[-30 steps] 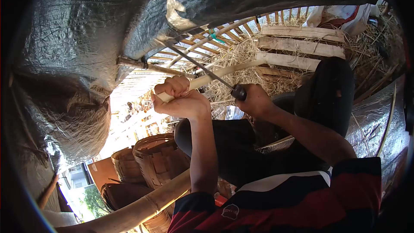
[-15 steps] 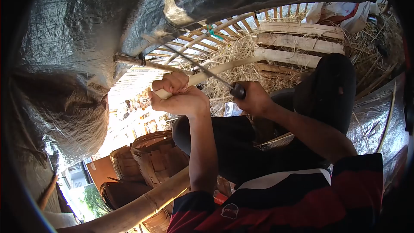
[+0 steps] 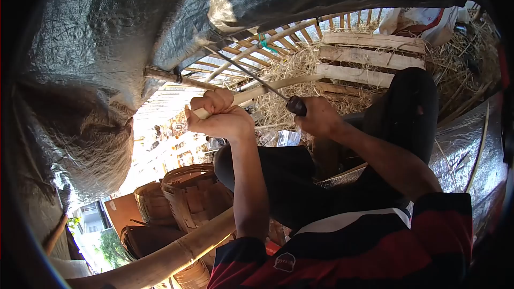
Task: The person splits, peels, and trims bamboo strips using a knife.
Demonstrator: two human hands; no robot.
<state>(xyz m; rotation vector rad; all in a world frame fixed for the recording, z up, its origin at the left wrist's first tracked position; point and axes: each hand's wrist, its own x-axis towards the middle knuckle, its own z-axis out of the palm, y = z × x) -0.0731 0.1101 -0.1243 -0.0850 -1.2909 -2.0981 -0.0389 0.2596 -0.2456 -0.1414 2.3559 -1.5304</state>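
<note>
Pale strip (image 3: 254, 93), 1 piece: upper centre of view, ahead of the torso; long axis slants from lower left to upper right, bowed slightly, far end toward the wide slats (image 3: 369, 56). Left hand (image 3: 220, 118): fingers curled around its near end. Right hand (image 3: 320, 118): closed on the handle of 1 knife (image 3: 251, 75), blade crossing the strip, tip pointing upper left.
</note>
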